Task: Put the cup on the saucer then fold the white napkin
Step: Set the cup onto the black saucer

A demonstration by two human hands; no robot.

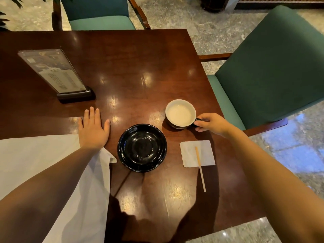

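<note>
Left hand flat (right hand pinching)

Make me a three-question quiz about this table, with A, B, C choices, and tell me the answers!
1. Where is the cup?
A. on the saucer
B. on the table beyond the saucer
C. on the chair

2. What colour is the saucer?
A. black
B. white
C. green

3. What is the left hand doing?
A. lying flat and open
B. holding the stick
C. lifting the saucer

Answers: 1 B, the cup stands on the wood while the right hand pinches its handle. 2 A, it is glossy black. 3 A, its fingers are spread on the table.
</note>
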